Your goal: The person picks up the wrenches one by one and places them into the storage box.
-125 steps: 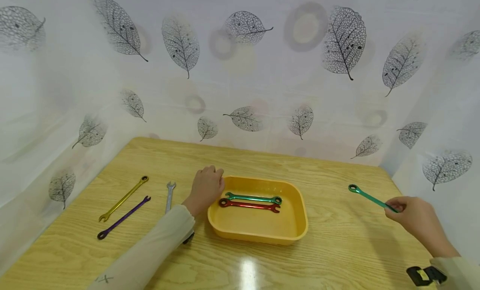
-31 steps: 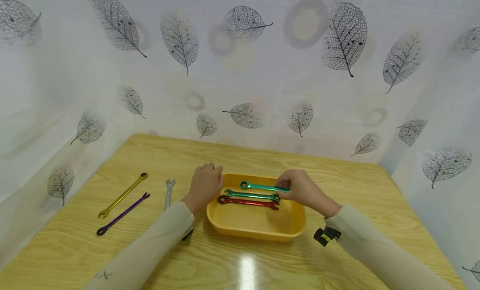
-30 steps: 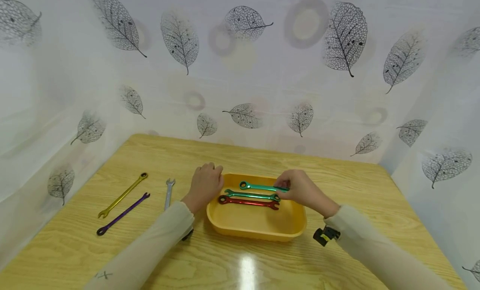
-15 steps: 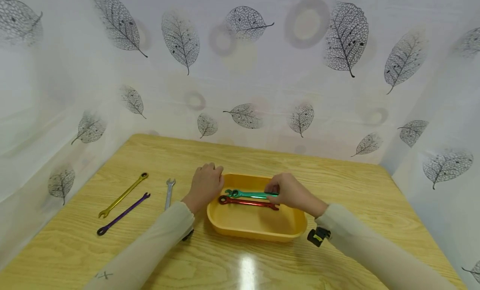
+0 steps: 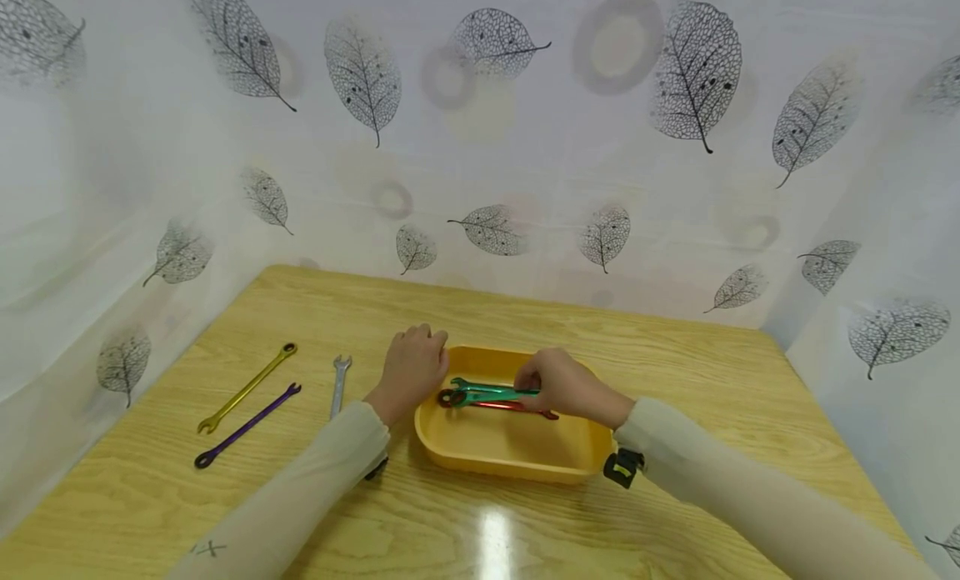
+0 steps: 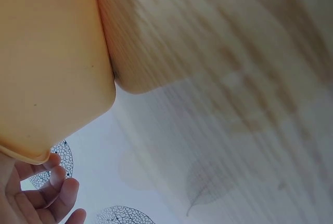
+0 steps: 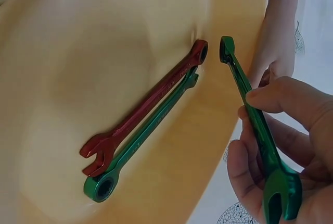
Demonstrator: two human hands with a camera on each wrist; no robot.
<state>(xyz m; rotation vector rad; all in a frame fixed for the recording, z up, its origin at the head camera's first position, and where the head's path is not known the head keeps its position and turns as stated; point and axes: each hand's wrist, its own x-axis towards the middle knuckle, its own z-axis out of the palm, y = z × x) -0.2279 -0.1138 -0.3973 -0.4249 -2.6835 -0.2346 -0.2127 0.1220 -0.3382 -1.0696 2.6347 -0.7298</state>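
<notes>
My right hand (image 5: 566, 387) pinches a green ratchet wrench (image 7: 266, 146) between thumb and fingers, holding it above the yellow plastic tray (image 5: 517, 470). In the right wrist view its open end points toward the camera and its ring end away. Inside the tray a red wrench (image 7: 143, 101) and another green wrench (image 7: 151, 127) lie side by side. From the head view the held wrench crosses over both and partly covers them. My left hand (image 5: 411, 365) grips the tray's rim at the back left corner; the left wrist view shows its curled fingers (image 6: 65, 198) at that rim.
Left of the tray, a yellow wrench (image 5: 247, 388), a purple wrench (image 5: 247, 426) and a silver wrench (image 5: 339, 387) lie on the wooden table (image 5: 712, 447). My left sleeve hides the silver one's lower end. A leaf-patterned sheet (image 5: 525, 147) surrounds the table.
My right hand has carried the green wrench from the table's right side to over the tray, then farther left and toward me, over the wrenches inside. The left hand stays at the rim.
</notes>
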